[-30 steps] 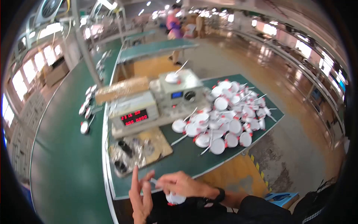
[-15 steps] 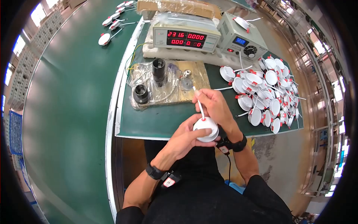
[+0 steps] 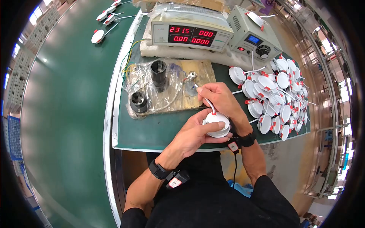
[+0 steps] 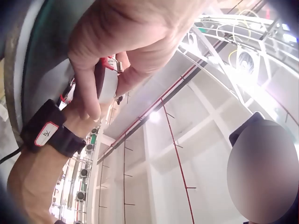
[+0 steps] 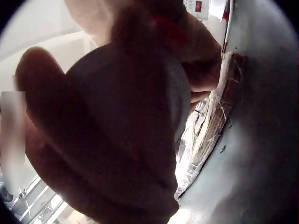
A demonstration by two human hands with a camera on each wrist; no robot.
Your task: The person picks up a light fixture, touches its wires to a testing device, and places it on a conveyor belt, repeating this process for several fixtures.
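My left hand grips a round white downlight, thumb lying across its back and fingers around its far side. From a red fitting on the lamp rises a white cable, which my right hand pinches near its tip. That tip sits close to a small round metal terminal on a plastic-wrapped wooden board. In the left wrist view, a spring and a red part show on the downlight between the fingers. Dark and close, the lamp fills much of the right wrist view.
Two black sockets stand on the board. Behind it are a meter with red digits and a grey box with a knob, a downlight on top. Many downlights are heaped at the right; several lie on the green surface at left.
The view has swung down onto the bench. Both hands have come up from the bench's front edge with the downlight, and the cable tip has moved toward the metal terminal.
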